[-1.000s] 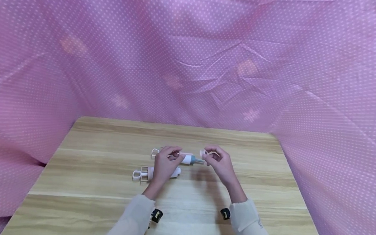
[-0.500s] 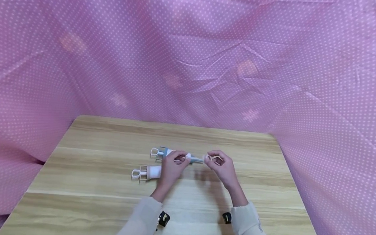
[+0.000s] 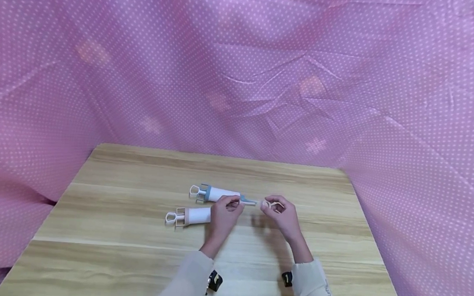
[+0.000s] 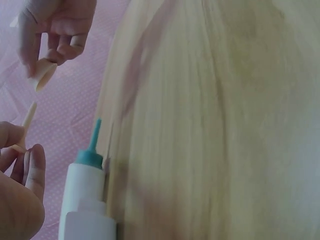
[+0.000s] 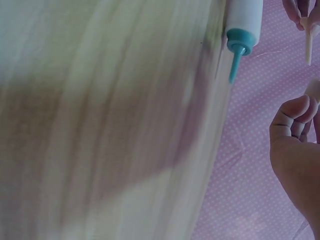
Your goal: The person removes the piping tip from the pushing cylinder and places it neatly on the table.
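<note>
- I see a pink cloth (image 3: 165,48) with pale dots, rising behind the far edge of the bench (image 3: 113,244) and along its left and right sides.
- I make out faded flower prints (image 3: 316,145) and creases on its far stretch.
- My bench shows light wood grain and rounded far corners.

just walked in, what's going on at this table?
A person's left hand pinches a slim cream nozzle, its tip pointing toward a small cream cup-shaped piece held in the right hand. The two parts are apart. On the table lie two bottles: the farther white bottle has a teal tip; the nearer white bottle is partly hidden in the head view.
</note>
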A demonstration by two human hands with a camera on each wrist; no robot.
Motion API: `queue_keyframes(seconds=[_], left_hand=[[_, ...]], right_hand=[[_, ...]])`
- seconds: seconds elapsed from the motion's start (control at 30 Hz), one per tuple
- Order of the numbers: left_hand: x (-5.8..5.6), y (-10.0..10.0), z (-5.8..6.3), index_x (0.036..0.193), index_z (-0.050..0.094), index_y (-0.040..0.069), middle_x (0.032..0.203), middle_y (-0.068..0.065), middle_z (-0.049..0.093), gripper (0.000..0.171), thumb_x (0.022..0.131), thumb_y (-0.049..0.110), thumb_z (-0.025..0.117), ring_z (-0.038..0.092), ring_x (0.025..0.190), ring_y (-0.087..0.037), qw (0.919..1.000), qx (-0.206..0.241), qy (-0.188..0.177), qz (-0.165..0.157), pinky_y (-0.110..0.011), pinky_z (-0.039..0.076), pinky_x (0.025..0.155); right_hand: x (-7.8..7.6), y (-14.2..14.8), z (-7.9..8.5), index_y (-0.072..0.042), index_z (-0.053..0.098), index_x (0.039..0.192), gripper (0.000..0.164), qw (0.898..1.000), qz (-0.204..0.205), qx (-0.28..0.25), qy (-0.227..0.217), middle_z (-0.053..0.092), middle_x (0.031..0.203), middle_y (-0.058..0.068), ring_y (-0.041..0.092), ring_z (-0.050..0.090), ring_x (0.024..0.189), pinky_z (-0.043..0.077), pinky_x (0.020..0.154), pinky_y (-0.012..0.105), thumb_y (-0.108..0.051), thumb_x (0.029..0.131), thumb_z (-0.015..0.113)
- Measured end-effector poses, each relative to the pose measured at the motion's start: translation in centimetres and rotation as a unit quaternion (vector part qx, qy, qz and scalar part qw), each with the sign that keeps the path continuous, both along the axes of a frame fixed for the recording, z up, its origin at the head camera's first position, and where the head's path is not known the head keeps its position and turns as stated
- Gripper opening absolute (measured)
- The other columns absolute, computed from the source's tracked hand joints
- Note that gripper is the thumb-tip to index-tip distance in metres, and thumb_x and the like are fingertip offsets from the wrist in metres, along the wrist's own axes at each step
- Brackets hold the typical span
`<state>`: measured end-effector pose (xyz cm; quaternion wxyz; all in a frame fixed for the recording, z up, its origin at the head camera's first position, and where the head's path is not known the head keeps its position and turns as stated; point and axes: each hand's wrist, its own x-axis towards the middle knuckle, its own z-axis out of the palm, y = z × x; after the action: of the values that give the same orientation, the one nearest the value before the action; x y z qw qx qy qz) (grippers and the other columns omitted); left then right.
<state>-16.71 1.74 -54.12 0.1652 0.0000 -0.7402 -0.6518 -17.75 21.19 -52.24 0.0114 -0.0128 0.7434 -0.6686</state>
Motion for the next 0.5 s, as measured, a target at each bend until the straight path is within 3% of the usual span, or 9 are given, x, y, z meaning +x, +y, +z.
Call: queue_keyframes(seconds=[0.27, 0.5], left_hand=[[0.4, 1.4, -1.0, 0.102, 0.076, -0.004, 0.091, -0.01, 0.07, 0.021, 0.081, -0.004, 0.079, 0.072, 0.082, -0.023, 0.9997, -0.022, -0.004, 0.011, -0.024, 0.06, 0.074], [0.9, 2.0, -1.9, 0.108, 0.076, 0.002, 0.097, -0.006, 0.071, 0.024, 0.084, 0.0, 0.078, 0.071, 0.088, -0.02, 0.9941, -0.088, -0.063, 0.009, -0.028, 0.06, 0.078]], right_hand=[[1.3, -0.1, 1.9, 0.013, 0.064, 0.116, 0.034, 1.0, -0.005, 0.022, -0.015, 0.062, 0.094, 0.012, 0.009, 0.056, 0.073, 0.048, 0.062, 0.018, -0.001, 0.088, 0.077], [1.6, 0.2, 1.6, 0.012, 0.065, 0.118, 0.034, 0.999, 0.007, 0.044, -0.025, 0.062, 0.097, 0.016, 0.011, 0.056, 0.075, 0.049, 0.064, 0.02, -0.003, 0.089, 0.077]])
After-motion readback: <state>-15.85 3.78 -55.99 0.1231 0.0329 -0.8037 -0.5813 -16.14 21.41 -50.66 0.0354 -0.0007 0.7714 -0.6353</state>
